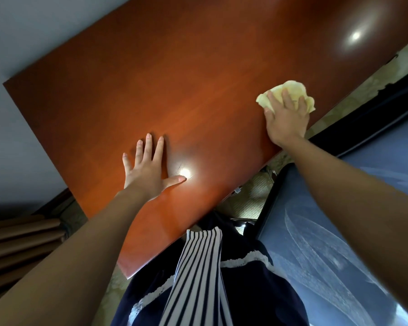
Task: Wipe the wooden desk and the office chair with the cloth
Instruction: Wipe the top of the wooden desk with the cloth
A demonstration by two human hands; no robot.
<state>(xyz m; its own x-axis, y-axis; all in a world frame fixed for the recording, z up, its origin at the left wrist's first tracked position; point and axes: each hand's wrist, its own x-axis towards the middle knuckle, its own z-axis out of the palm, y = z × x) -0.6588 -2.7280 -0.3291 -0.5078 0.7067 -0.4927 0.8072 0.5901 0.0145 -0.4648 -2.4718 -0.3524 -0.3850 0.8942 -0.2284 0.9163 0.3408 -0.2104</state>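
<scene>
Pressing down with straight, spread fingers, the right hand (286,118) flattens a crumpled pale-yellow cloth (292,89) against the wooden desk (198,78), close to its near edge; the soft, wrinkled fabric bulges out past the fingertips. The left hand (146,172) lies palm-down and relaxed on the bare desktop, fingers splayed, holding nothing. The desktop is a smooth, glossy, reddish-brown rectangular slab with fine grain and two bright light reflections. Just beside the desk on the right stands the office chair (320,243), its blue mesh stretched in a dark frame. A striped garment (198,267) hangs below.
</scene>
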